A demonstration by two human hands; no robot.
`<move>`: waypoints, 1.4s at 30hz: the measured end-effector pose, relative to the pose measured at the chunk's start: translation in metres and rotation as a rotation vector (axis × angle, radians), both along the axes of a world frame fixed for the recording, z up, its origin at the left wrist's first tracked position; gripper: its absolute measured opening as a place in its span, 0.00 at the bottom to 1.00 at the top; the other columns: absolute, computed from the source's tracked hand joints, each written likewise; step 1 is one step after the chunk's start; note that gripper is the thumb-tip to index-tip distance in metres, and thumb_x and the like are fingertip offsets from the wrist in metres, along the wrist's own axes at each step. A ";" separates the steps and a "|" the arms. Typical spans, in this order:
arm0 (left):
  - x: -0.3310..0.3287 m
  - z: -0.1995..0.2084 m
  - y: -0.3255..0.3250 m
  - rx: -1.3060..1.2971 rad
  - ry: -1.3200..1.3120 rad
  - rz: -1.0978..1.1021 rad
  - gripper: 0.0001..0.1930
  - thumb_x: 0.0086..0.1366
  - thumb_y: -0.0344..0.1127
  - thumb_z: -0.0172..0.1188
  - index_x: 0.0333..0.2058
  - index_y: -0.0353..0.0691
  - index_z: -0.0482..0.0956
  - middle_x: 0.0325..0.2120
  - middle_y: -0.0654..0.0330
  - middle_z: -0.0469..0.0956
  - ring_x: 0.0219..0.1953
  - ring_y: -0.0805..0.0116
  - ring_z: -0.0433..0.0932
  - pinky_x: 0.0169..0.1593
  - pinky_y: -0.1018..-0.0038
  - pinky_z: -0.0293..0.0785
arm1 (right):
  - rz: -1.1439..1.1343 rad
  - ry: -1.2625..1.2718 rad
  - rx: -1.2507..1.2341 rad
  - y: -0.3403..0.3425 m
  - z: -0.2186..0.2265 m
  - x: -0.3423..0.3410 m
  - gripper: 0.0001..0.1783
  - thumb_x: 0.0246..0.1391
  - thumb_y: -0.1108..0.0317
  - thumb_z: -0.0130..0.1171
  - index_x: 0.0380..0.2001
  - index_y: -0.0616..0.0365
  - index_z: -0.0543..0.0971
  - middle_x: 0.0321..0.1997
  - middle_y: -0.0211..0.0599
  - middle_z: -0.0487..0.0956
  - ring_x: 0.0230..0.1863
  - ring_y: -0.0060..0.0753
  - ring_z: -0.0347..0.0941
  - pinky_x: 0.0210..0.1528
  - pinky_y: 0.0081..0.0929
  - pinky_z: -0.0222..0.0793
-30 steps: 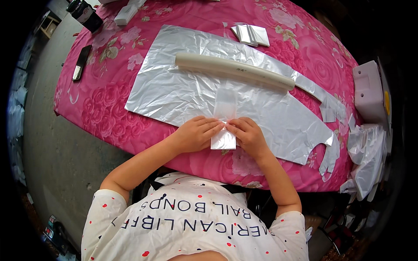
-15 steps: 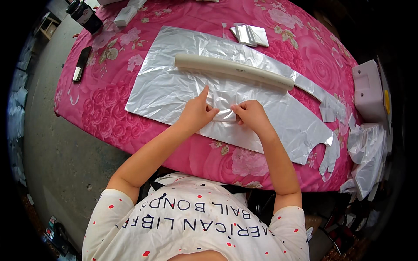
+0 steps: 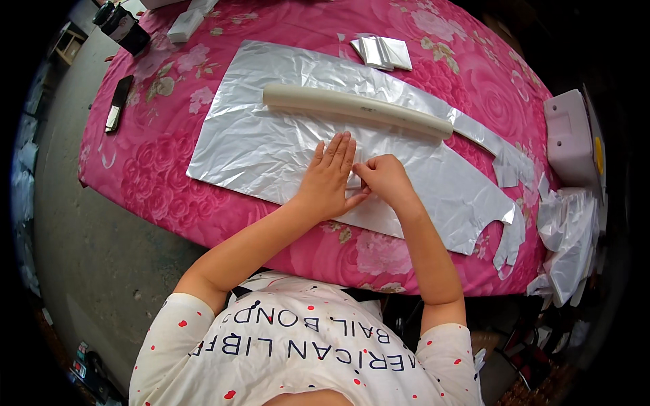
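Observation:
Silvery-white plastic bags (image 3: 233,135) with cut-out handles lie flat and wrinkled across the table. On their near middle my left hand (image 3: 328,174) presses palm down, fingers stretched out and pointing away from me. Just right of it, my right hand (image 3: 384,177) is closed, its thumb and forefinger pinched together beside the left fingers. What it pinches is hidden, though creased plastic shows around the fingertips. Beyond both hands a long pale pipe (image 3: 355,108) lies across the bags, apart from my fingers.
Small folded plastic packets (image 3: 382,53) sit behind the bags. A phone (image 3: 119,103) and a dark lidded bottle (image 3: 122,28) are on the left of the pink floral tablecloth (image 3: 159,169). At the right edge stand a pale pink container (image 3: 567,132) and crumpled plastic (image 3: 567,230).
My left hand has gone from a pointing finger to a flat palm, covering the small folded plastic patch. The right hand stays pinched, close against it. The view has shifted slightly.

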State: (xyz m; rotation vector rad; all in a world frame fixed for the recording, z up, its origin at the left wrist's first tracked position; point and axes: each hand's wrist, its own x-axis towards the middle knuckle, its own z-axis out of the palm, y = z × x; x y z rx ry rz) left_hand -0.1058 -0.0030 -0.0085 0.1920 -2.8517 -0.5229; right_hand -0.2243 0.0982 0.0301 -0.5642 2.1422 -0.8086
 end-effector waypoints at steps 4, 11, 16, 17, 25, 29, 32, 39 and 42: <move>0.000 -0.007 0.000 0.041 -0.032 -0.008 0.53 0.51 0.64 0.54 0.61 0.27 0.43 0.63 0.43 0.45 0.66 0.51 0.41 0.66 0.57 0.36 | 0.004 0.056 0.027 0.004 0.004 0.006 0.15 0.40 0.59 0.62 0.15 0.61 0.77 0.12 0.38 0.75 0.16 0.31 0.73 0.24 0.26 0.67; 0.003 -0.006 -0.003 0.046 0.037 -0.011 0.55 0.51 0.65 0.53 0.62 0.28 0.37 0.63 0.41 0.39 0.67 0.49 0.36 0.65 0.55 0.31 | 0.208 0.442 0.259 0.023 0.021 0.014 0.14 0.36 0.59 0.65 0.21 0.59 0.77 0.24 0.38 0.79 0.29 0.36 0.75 0.31 0.30 0.69; 0.049 0.008 -0.009 0.339 0.234 0.082 0.47 0.55 0.51 0.58 0.63 0.32 0.43 0.62 0.41 0.46 0.66 0.51 0.44 0.64 0.58 0.40 | 0.301 0.784 -0.073 -0.005 0.022 0.021 0.22 0.43 0.58 0.61 0.40 0.60 0.74 0.44 0.44 0.75 0.47 0.42 0.70 0.48 0.35 0.65; 0.066 0.019 -0.011 0.543 0.147 0.069 0.38 0.56 0.44 0.58 0.59 0.32 0.52 0.57 0.43 0.56 0.60 0.53 0.55 0.61 0.61 0.50 | 0.374 0.907 -0.205 -0.014 0.009 0.018 0.25 0.45 0.57 0.60 0.44 0.60 0.73 0.48 0.45 0.73 0.51 0.45 0.67 0.52 0.37 0.62; 0.227 0.010 0.002 1.715 -0.439 0.601 0.13 0.64 0.33 0.51 0.43 0.28 0.73 0.37 0.53 0.78 0.39 0.71 0.77 0.43 0.78 0.74 | 0.474 0.756 -0.338 -0.042 -0.042 0.100 0.37 0.55 0.45 0.44 0.61 0.59 0.57 0.67 0.53 0.50 0.68 0.52 0.42 0.67 0.45 0.36; 0.254 -0.011 0.011 2.119 -0.190 0.863 0.16 0.65 0.38 0.52 0.44 0.31 0.72 0.40 0.54 0.77 0.41 0.68 0.76 0.43 0.77 0.73 | 0.663 0.537 -0.382 -0.037 -0.038 0.176 0.39 0.57 0.41 0.37 0.63 0.57 0.52 0.68 0.52 0.44 0.70 0.50 0.35 0.67 0.46 0.30; 0.253 -0.006 0.008 1.993 -0.247 0.869 0.14 0.64 0.36 0.52 0.42 0.32 0.74 0.37 0.54 0.78 0.37 0.69 0.77 0.39 0.77 0.74 | 0.826 0.388 -0.480 -0.036 -0.033 0.202 0.32 0.56 0.50 0.45 0.59 0.58 0.60 0.68 0.52 0.46 0.70 0.49 0.35 0.67 0.49 0.29; 0.210 0.059 -0.024 0.729 -0.405 0.436 0.11 0.51 0.31 0.63 0.34 0.35 0.80 0.25 0.50 0.79 0.28 0.67 0.80 0.34 0.75 0.74 | 1.193 0.664 -0.498 -0.040 -0.002 0.146 0.08 0.42 0.68 0.55 0.28 0.58 0.76 0.56 0.48 0.68 0.67 0.46 0.47 0.66 0.54 0.36; 0.178 0.069 -0.028 0.506 -0.035 0.305 0.16 0.49 0.30 0.64 0.39 0.37 0.77 0.31 0.51 0.79 0.31 0.61 0.80 0.34 0.73 0.75 | 0.853 0.408 -0.662 -0.038 0.010 0.084 0.04 0.41 0.70 0.61 0.22 0.55 0.75 0.46 0.36 0.74 0.59 0.41 0.61 0.64 0.52 0.43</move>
